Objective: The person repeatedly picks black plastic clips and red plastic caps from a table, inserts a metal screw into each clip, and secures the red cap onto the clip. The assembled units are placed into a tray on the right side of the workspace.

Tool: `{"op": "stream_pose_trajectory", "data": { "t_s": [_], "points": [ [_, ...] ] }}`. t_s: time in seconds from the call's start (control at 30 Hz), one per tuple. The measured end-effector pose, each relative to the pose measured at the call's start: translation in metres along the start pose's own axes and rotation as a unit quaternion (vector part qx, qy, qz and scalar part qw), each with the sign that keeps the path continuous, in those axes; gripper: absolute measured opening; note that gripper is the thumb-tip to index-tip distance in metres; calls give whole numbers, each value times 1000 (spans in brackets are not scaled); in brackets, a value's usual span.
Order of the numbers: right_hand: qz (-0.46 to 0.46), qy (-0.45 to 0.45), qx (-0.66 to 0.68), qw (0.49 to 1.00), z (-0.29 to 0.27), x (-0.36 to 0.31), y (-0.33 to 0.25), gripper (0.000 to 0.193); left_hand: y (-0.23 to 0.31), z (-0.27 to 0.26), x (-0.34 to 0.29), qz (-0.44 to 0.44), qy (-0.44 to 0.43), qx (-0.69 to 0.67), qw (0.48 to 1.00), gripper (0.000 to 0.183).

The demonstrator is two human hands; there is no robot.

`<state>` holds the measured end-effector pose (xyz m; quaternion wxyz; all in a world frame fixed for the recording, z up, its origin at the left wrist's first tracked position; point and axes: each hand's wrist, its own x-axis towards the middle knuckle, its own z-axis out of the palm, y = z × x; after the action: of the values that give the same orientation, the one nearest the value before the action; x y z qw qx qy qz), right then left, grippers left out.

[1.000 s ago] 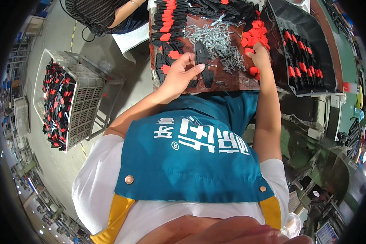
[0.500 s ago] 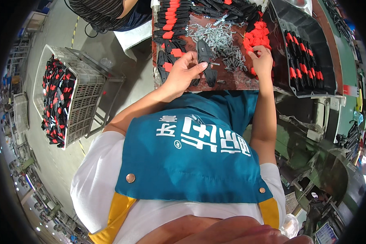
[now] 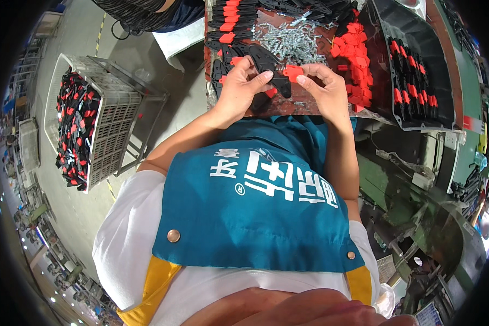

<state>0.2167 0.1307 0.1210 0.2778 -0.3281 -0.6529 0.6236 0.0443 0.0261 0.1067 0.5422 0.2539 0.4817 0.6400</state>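
Between thumb and fingers, my left hand [image 3: 237,91] grips a long black plastic part [image 3: 266,61] with tapered ends, tilted over the near edge of the table. My right hand [image 3: 328,91] pinches a small red plastic piece [image 3: 293,73] and holds it up against the right side of the black part, where a bit of a metal screw shows. Whether the red piece is seated on the screw I cannot tell. Beyond my hands lies a heap of silvery screws [image 3: 290,41]. A pile of red pieces [image 3: 358,65] is to the right of my right hand.
Black parts with red pieces [image 3: 228,26] line the table's left side. At right, a black bin [image 3: 388,103] holds rows of similar assemblies. A grey crate [image 3: 114,117] full of them stands on the left. Another person [image 3: 141,13] is at the upper left. Green machinery [image 3: 396,185] stands right.
My right hand has come left from the red pile with a red piece, bringing it against the black part. My left hand still holds the black part, at a slightly different tilt.
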Motion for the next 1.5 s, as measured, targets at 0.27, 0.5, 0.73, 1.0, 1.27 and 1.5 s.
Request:
{"op": "stream_pose_trajectory", "data": {
  "t_s": [0.27, 0.5, 0.73, 1.0, 1.27, 1.5],
  "points": [
    [15, 9, -56, 998, 7, -15, 1, 16, -4, -8, 0, 5, -95, 83, 992, 26],
    [6, 15, -50, 999, 9, -16, -4, 19, 10, -15, 4, 44, -95, 219, 970, 33],
    [-30, 65, -99, 993, 11, -17, -9, 19, 10, -9, 5, 83, -69, 239, 965, 34],
    [-43, 41, -159, 986, 9, -23, -15, 21, 10, -9, 2, 89, -85, 240, 963, 34],
    [5, 20, -58, 998, 6, -22, -18, 18, 23, -6, 6, 72, -133, 225, 963, 34],
    [18, 3, -15, 1000, 4, -21, -6, 16, 28, -9, 10, -14, -169, 170, 971, 38]
  ]
}}
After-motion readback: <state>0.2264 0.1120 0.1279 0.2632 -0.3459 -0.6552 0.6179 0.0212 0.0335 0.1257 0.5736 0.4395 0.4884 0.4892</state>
